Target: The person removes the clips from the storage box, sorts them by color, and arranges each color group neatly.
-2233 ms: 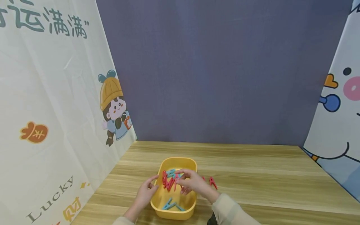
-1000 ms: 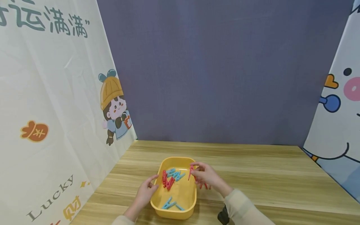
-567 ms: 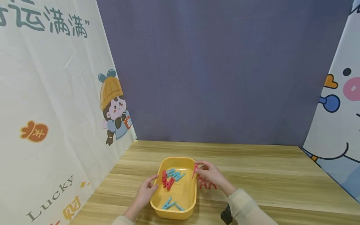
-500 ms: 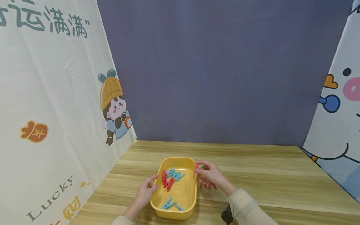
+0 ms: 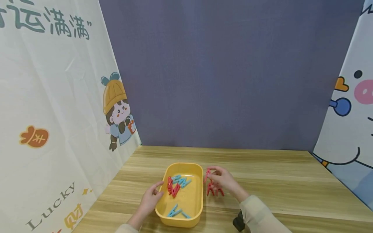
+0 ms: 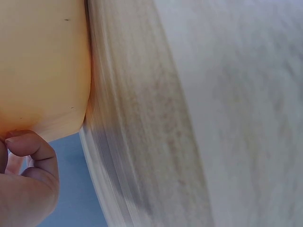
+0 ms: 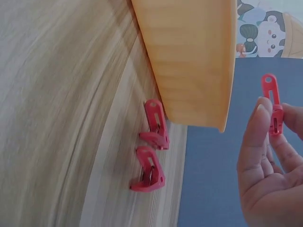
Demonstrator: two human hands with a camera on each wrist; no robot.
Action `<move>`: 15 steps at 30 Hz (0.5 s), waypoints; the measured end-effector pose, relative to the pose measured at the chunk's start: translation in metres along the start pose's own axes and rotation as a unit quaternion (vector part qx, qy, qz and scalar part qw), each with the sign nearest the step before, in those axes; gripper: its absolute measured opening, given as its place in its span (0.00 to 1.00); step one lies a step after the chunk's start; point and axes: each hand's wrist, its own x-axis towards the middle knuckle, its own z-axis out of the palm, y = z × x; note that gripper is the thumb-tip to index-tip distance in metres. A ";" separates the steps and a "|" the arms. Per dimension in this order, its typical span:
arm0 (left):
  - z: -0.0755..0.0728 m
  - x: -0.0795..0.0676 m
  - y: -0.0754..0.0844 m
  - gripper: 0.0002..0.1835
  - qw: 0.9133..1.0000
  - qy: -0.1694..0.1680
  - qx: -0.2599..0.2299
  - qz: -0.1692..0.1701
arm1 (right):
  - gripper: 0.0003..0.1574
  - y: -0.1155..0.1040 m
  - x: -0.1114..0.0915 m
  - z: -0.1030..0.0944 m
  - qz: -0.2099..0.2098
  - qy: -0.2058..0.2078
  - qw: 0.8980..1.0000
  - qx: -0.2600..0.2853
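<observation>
The red clip point(image 7: 276, 113) has moved rightward past the tub point(image 7: 191, 61), pinched between the right grip's point(image 7: 272, 187) fingertips point(image 7: 262, 107).

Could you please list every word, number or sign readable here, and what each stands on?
"运满满”", grey, high on the white cloth at left; the character before is cut off.
"Lucky", grey, low on that cloth.
"财", gold, beside "Lucky".
Orange pouch print: sign too small to read surely.
Red mark at the bottom edge: cut off.
Yellow tub and clothespins: none readable.
</observation>
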 end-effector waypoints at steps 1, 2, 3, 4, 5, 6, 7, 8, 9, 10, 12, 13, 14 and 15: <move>0.000 0.000 0.000 0.20 1.000 0.001 0.002 0.002 | 0.27 0.000 0.000 -0.001 0.000 -0.001 1.000 0.000; 0.000 0.000 0.000 0.20 1.000 0.002 0.003 0.004 | 0.27 0.000 0.000 -0.002 0.000 0.000 1.000 -0.003; 0.000 0.000 0.000 0.20 1.000 0.002 0.005 0.005 | 0.27 0.000 -0.001 -0.003 0.002 0.001 1.000 -0.005; 0.000 0.000 0.000 0.20 1.000 0.003 0.005 0.004 | 0.28 0.000 -0.001 -0.004 0.004 0.003 1.000 -0.008; 0.000 0.000 0.000 0.20 1.000 0.003 0.005 0.004 | 0.28 0.001 -0.001 -0.005 0.006 0.005 1.000 -0.012; 0.000 0.000 0.001 0.20 1.000 0.002 0.004 0.003 | 0.28 0.001 -0.001 -0.006 0.009 0.009 1.000 -0.013; 0.000 0.000 0.001 0.20 1.000 0.002 0.004 0.004 | 0.29 0.001 -0.002 -0.007 0.012 0.012 1.000 -0.015; 0.000 0.000 0.001 0.20 1.000 0.002 0.004 0.004 | 0.29 0.002 -0.002 -0.007 0.014 0.015 1.000 -0.016; 0.000 0.000 0.001 0.20 1.000 0.002 0.004 0.005 | 0.29 0.003 -0.002 -0.008 0.016 0.017 1.000 -0.016; 0.000 0.000 0.001 0.20 1.000 0.002 0.004 0.005 | 0.29 0.004 -0.002 -0.009 0.015 0.020 1.000 -0.017; 0.000 0.000 0.001 0.20 1.000 0.003 0.005 0.005 | 0.29 0.006 -0.001 -0.011 0.016 0.024 0.999 -0.016; 0.000 0.000 0.001 0.20 1.000 0.003 0.006 0.006 | 0.30 0.008 -0.001 -0.012 0.016 0.027 0.999 -0.018; 0.000 0.000 0.001 0.20 1.000 0.004 0.006 0.005 | 0.30 0.010 -0.001 -0.014 0.012 0.025 0.999 -0.021; 0.001 0.001 0.001 0.20 1.000 0.004 0.007 0.005 | 0.31 0.011 -0.001 -0.015 0.013 0.026 0.999 -0.024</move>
